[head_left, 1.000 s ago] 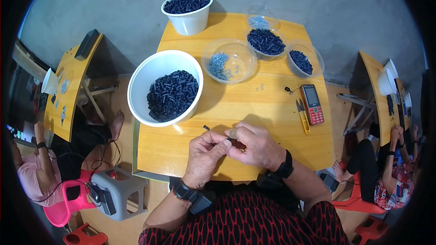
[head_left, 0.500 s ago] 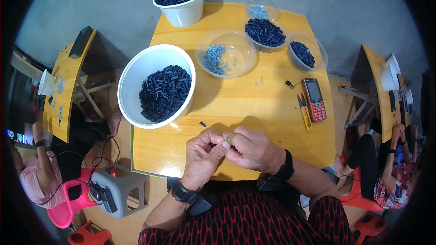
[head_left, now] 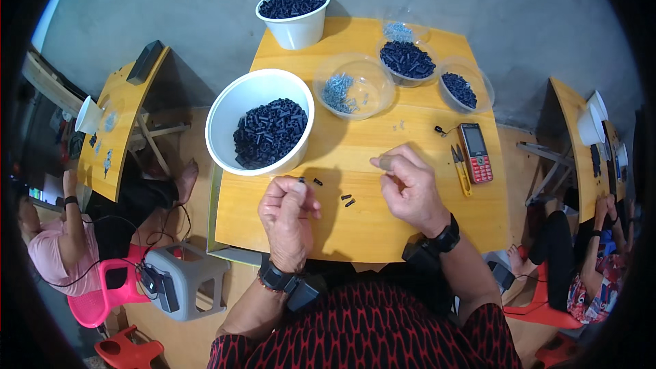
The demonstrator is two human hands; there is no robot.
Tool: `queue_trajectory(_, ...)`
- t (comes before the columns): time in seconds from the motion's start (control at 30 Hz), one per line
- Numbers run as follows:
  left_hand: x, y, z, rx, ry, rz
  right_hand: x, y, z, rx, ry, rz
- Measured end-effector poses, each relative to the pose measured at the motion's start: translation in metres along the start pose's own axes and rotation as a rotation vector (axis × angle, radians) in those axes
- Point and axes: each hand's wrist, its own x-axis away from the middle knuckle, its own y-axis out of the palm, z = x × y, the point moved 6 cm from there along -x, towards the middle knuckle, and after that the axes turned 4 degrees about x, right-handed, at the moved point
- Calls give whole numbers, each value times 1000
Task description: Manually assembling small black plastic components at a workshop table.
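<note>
My left hand (head_left: 288, 215) is closed, pinching a small black plastic piece (head_left: 301, 180) between thumb and fingertips, just in front of the big white bucket (head_left: 219, 126). That bucket holds a heap of short black tubular pieces (head_left: 270, 133). My right hand (head_left: 412, 190) is raised over the table, thumb and forefinger apart, the other fingers curled; I see nothing between them. A loose black piece (head_left: 318, 182) lies beside my left hand. Two more black pieces (head_left: 348, 200) lie between the hands. Beyond my right hand are a few tiny silver screws (head_left: 398, 125).
A clear bowl (head_left: 376, 99) holds small silver screws. Behind stand a second white bucket (head_left: 295, 31) and several clear bowls of black pieces or screws. A red keypad phone (head_left: 476, 154) and yellow snips (head_left: 463, 174) lie at right. Other people sit at tables on both sides.
My hands were together near the front edge; they have moved apart, the left toward the bucket, the right to the right. Two black pieces now show on the table between them. The view has shifted slightly.
</note>
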Motion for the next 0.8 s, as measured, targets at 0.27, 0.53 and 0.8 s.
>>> queue_trajectory(0.27, -4, -12, -3, 6, -9, 173, 6, 36, -24, 47, -110, -275)
queue_trajectory(0.53, 19, -41, 34, -186, 113, 95, 3, 49, -23, 145, -178, -346)
queue_trajectory(0.8, 14, -160, 98, -339, 498, 517, -13, 59, -48, 226, -342, -299)
